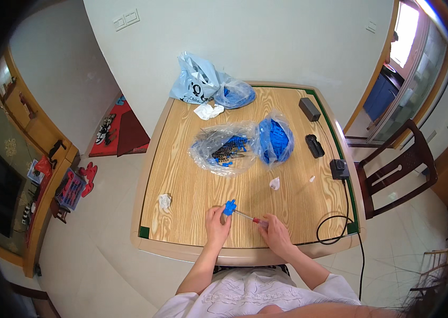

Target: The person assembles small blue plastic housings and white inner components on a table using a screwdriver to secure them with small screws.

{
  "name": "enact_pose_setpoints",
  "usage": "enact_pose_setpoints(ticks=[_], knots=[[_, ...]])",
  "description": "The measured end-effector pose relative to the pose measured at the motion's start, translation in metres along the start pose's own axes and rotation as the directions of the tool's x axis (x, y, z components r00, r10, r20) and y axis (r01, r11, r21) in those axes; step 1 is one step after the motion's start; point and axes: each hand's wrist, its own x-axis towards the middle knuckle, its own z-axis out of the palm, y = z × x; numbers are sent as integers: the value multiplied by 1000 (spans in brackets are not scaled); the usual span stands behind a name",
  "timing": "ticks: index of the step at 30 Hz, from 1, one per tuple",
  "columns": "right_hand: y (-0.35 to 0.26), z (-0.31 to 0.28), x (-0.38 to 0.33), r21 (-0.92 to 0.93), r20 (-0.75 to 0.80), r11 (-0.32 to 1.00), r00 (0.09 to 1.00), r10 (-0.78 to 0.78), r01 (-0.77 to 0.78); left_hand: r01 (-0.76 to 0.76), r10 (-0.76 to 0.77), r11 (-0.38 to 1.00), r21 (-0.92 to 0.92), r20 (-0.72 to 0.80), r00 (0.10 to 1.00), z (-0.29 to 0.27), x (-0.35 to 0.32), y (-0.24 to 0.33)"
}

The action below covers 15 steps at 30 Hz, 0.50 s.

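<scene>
My left hand (pixel 217 224) is closed on a small blue plastic part (pixel 230 207) above the near side of the table. In my right hand (pixel 276 232) is a screwdriver (pixel 257 220) with a red and clear handle, its metal shaft pointing left. The shaft's tip meets the blue part, but the exact contact is too small to make out. Beyond my hands lies an open clear bag (pixel 207 153) of dark screws and some blue pieces. Beside it, to the right, stands another clear bag (pixel 274 140) full of blue plastic parts.
At the table's (pixel 176 175) far left are a light-blue bag (pixel 195 79), a bag with blue contents (pixel 236 95) and crumpled tissue (pixel 208 111). Black devices (pixel 339 169) and a cable (pixel 319 229) lie along the right side. A wooden chair (pixel 399 169) stands to the right.
</scene>
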Motion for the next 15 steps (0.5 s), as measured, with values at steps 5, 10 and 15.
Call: enact_pose_setpoints(ticks=[5,10,15], knots=[[1,-2,1,-75,91,997,996,10,-3,-25,25,1000,6,-78,997,4,-1,-7],[-1,-5,1,-113,57,990,995,-78,84,-5,5,1000,0,-50,999,5,-1,-7],[3,-1,-2,35,33,998,998,-44,43,39,-39,999,-14,1,999,5,0,-7]])
